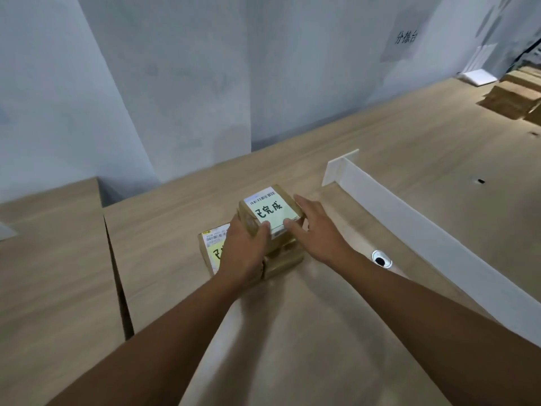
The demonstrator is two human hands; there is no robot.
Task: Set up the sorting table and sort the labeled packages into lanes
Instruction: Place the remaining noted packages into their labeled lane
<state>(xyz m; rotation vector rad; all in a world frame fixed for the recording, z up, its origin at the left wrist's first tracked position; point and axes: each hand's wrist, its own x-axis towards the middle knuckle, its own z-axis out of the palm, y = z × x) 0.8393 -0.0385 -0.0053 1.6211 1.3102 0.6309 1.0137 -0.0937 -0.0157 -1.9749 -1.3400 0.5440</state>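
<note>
**Labeled package (270, 213) held between both hands, atop a stack on the desk (380, 136)**
The left hand (243, 253) curls round its near-left corner. The right hand (314, 230) lies straight-fingered against its right side, thumb on the label. Best to square it over the box beneath (285, 259) before letting go. The lane left of the white divider (409, 218), beyond the right hand, also holds a second labeled package (210, 249) by the left wrist.

A parcel sorting room — a long wooden bench (409, 136), labelled cardboard packages (270, 213), a white divider (409, 218) — and a wall sign (405, 36).
</note>
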